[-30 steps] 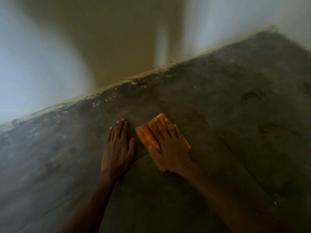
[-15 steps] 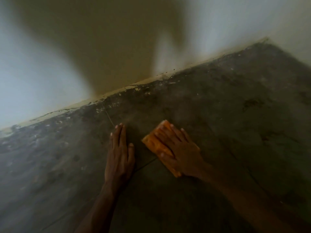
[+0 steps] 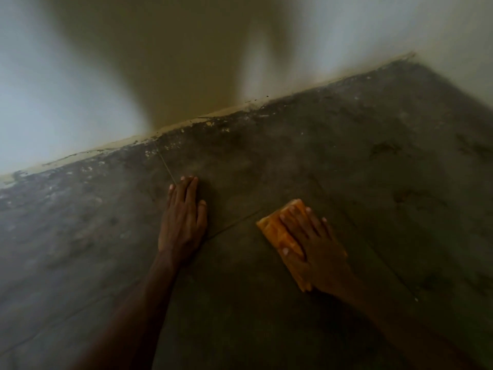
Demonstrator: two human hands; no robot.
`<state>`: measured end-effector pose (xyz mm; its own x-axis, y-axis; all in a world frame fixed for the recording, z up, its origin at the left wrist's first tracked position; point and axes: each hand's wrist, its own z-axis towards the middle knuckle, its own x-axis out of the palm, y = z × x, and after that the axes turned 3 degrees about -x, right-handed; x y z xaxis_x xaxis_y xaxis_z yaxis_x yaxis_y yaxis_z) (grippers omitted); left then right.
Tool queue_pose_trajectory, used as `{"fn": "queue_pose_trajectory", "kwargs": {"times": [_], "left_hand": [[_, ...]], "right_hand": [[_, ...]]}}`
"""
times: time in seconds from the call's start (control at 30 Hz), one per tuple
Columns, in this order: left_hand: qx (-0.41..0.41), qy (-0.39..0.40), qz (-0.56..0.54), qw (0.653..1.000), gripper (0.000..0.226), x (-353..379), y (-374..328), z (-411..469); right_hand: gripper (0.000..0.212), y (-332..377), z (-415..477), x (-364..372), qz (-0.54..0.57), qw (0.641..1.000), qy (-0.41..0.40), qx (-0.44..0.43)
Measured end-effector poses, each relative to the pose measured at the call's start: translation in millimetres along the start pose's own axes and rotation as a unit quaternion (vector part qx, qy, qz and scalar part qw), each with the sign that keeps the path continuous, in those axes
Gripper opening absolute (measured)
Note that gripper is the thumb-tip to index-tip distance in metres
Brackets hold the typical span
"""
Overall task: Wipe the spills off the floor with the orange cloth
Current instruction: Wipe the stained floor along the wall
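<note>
The left hand (image 3: 184,222) lies flat on the floor (image 3: 346,303), left of the right hand (image 3: 317,252) and apart from it. The right hand rests flat on the cloth (image 3: 274,233), which lies on the floor. A floor seam (image 3: 232,228) runs between the hands. Spill marks (image 3: 384,148) lie farther right, nearer the wall (image 3: 186,62), which stands behind both hands.
</note>
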<state>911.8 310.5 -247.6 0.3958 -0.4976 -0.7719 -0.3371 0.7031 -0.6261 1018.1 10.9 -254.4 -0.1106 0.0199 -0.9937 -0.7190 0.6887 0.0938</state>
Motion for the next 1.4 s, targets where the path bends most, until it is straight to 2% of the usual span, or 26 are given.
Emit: {"fn": "queue_pose_trajectory", "kwargs": {"times": [0.1,0.13,0.2,0.27,0.3,0.37,0.43,0.5,0.53,0.6,0.67,0.7,0.77,0.83,0.9,0.93,0.97,1.03,1.1,1.13,1.17,1.23,1.3,1.33,1.4], "left_hand": [[0.001,-0.006,0.017,1.0,0.056,4.7,4.9,1.7],[0.009,-0.014,0.03,0.999,0.056,4.8,5.0,1.0],[0.039,-0.009,0.043,0.998,0.058,5.8,1.5,-4.0],[0.04,0.018,0.007,0.999,0.062,8.4,-8.9,-17.7],[0.04,0.038,-0.014,0.998,0.064,12.2,-17.3,-26.6],[0.073,0.086,-0.028,0.993,0.072,33.7,-44.1,-49.3],[0.125,0.123,-0.018,0.984,0.074,61.3,-71.3,-63.2],[0.152,0.143,-0.018,0.978,0.069,96.2,-109.7,-62.3],[0.152,0.15,-0.021,0.977,0.068,110.3,-130.0,-57.9],[0.166,0.158,-0.021,0.973,0.065,137.7,-170.0,-46.6],[0.197,0.171,-0.01,0.965,0.062,166.4,-207.5,-37.0],[0.218,0.185,0.0,0.958,0.063,181.6,-224.8,-34.0],[0.236,0.225,0.022,0.945,0.07,215.4,-264.3,-37.0],[0.191,0.253,0.038,0.948,0.075,246.1,-297.3,-44.6],[0.158,0.231,0.09,0.956,0.077,267.8,-308.4,-54.8],[0.168,0.203,0.121,0.957,0.077,275.9,-309.0,-61.1],[0.185,0.175,0.145,0.956,0.078,279.4,-305.7,-64.2],[0.202,0.143,0.171,0.954,0.078,284.6,-301.8,-67.9],[0.198,0.121,0.181,0.956,0.074,285.9,-302.0,-67.0],[0.196,0.116,0.185,0.956,0.072,285.3,-304.0,-67.2],[0.198,0.115,0.186,0.956,0.07,284.9,-306.8,-67.8],[0.193,0.109,0.192,0.956,0.07,284.2,-308.4,-71.7],[0.189,0.099,0.2,0.956,0.068,284.9,-308.6,-72.6],[0.186,0.097,0.203,0.956,0.067,284.6,-308.4,-72.9],[0.184,0.094,0.196,0.959,0.064,284.1,-308.9,-71.6]], "right_hand": [[0.076,11.6,-12.0,6.4,0.034,0.988,-0.014,0.149],[0.077,29.9,-21.5,9.1,0.04,0.989,-0.014,0.14],[0.078,58.7,-69.4,13.2,0.052,0.998,-0.006,0.032],[0.08,54.0,-143.4,16.5,0.034,0.998,-0.001,-0.061],[0.08,39.1,-171.4,13.5,0.027,0.997,-0.002,-0.066],[0.078,-12.4,-194.3,13.4,0.008,1.0,-0.026,0.005],[0.075,-56.3,-156.3,12.9,-0.001,0.991,-0.041,0.125],[0.078,-80.4,-98.5,2.8,0.022,0.967,-0.055,0.248],[0.08,-82.8,-82.7,2.8,0.029,0.958,-0.061,0.279],[0.079,-78.5,-101.8,5.5,0.025,0.973,-0.053,0.225],[0.074,-80.7,-175.5,15.8,0.023,0.989,-0.043,0.142],[0.074,-91.1,-214.6,17.0,0.039,0.987,-0.054,0.15],[0.073,-144.0,-261.5,18.3,0.055,0.964,-0.085,0.248],[0.073,-213.9,-254.8,13.8,0.044,0.919,-0.075,0.384],[0.076,-264.3,-210.2,2.5,0.071,0.869,-0.081,0.482],[0.078,-277.1,-185.4,-1.9,0.081,0.859,-0.08,0.498],[0.08,-276.9,-163.7,-4.7,0.076,0.865,-0.082,0.489],[0.079,-249.5,-160.6,0.4,0.045,0.915,-0.09,0.39],[0.073,-221.2,-206.3,8.8,0.017,0.962,-0.08,0.261],[0.071,-222.7,-236.0,8.4,0.029,0.968,-0.076,0.239],[0.07,-240.2,-257.8,8.3,0.04,0.965,-0.074,0.249],[0.069,-293.2,-267.1,4.6,0.036,0.943,-0.062,0.324],[0.071,-339.2,-227.2,-3.6,0.045,0.905,-0.057,0.419],[0.073,-346.3,-199.3,-7.9,0.06,0.894,-0.055,0.44],[0.076,-329.7,-152.9,-9.2,0.079,0.904,-0.063,0.416]]}}
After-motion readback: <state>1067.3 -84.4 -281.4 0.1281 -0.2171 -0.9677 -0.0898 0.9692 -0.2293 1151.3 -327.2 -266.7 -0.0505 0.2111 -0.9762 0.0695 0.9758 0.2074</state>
